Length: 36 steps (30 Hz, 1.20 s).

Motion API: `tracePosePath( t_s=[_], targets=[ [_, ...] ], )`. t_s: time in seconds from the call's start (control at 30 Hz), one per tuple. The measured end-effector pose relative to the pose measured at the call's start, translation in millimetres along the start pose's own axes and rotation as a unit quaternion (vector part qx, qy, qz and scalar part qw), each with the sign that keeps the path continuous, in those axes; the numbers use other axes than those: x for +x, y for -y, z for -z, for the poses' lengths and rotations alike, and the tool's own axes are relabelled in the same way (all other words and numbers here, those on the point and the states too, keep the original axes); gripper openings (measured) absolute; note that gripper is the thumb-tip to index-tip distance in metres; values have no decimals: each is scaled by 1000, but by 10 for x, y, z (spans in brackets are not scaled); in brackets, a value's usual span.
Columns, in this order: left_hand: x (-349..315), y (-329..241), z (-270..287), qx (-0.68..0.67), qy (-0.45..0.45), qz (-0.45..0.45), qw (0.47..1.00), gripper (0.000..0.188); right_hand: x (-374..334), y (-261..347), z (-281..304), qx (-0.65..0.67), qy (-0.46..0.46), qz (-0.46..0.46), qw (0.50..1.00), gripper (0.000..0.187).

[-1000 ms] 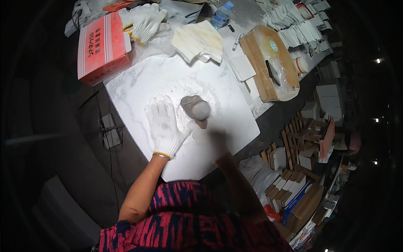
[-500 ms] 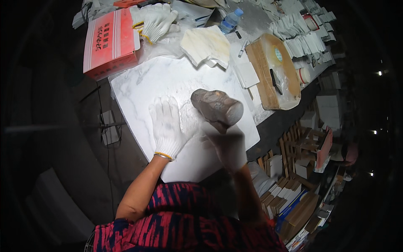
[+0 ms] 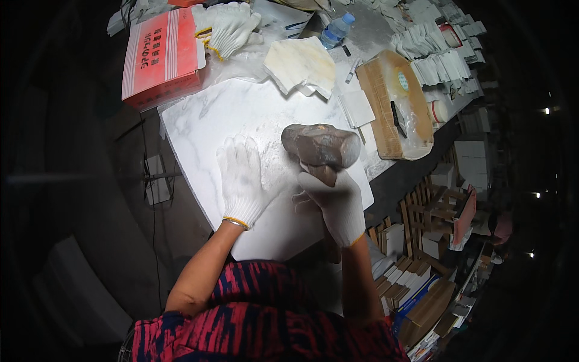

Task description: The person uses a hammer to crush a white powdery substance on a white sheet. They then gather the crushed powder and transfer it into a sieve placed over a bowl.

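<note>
In a white knit glove, my left hand (image 3: 239, 175) lies flat on a white, grey-veined stone slab (image 3: 199, 130), fingers stretched out. My right hand (image 3: 338, 208), gloved too, is wrapped round the short handle of a hammer (image 3: 319, 146) and holds it raised above the slab. The hammer has a heavy, dull brown-grey metal head, which hides part of the slab beneath it. White powder and small crumbs (image 3: 272, 158) are scattered on the slab between my hands. Beyond them rests a cream stone piece with broken edges (image 3: 301, 65).
A red and white box (image 3: 161, 57) stands at the far left, with spare white gloves (image 3: 229, 27) beside it. At the back are a water bottle (image 3: 336, 31) and a marker (image 3: 351, 72). A cardboard tray (image 3: 377, 102) and stacked white strips (image 3: 440, 66) lie to the right.
The hammer in my right hand has shifted slightly to the right and its head has turned more level. My left hand stays flat on the slab. The view has shifted slightly.
</note>
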State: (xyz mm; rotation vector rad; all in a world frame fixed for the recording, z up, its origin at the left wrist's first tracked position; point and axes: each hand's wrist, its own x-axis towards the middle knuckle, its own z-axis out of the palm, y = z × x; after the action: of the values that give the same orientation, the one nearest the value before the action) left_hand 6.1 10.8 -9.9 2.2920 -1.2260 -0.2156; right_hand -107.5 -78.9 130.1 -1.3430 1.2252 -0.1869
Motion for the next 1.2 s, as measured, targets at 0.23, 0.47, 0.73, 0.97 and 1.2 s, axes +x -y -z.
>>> tracePosePath(
  t_s=[0.23, 0.47, 0.73, 0.97, 1.2],
  targets=[
    [85, -111, 74, 9, 38, -11, 999, 107, 549, -1025, -44, -139, -7, 30, 990, 33],
    [1, 20, -43, 10, -1, -12, 1000, 107, 240, -220, 33, -6, 48, -72, 996, 36],
    [-1, 0, -120, 39, 0, -10, 999, 100, 306, -739, -105, -228, -40, 144, 962, 35],
    [29, -30, -95, 57, -11, -24, 998, 100, 618, -825, -30, 65, 97, -137, 984, 23],
    [24, 22, -88, 55, -18, -28, 998, 106, 145, -503, 24, -321, -37, 322, 890, 27]
  ],
)
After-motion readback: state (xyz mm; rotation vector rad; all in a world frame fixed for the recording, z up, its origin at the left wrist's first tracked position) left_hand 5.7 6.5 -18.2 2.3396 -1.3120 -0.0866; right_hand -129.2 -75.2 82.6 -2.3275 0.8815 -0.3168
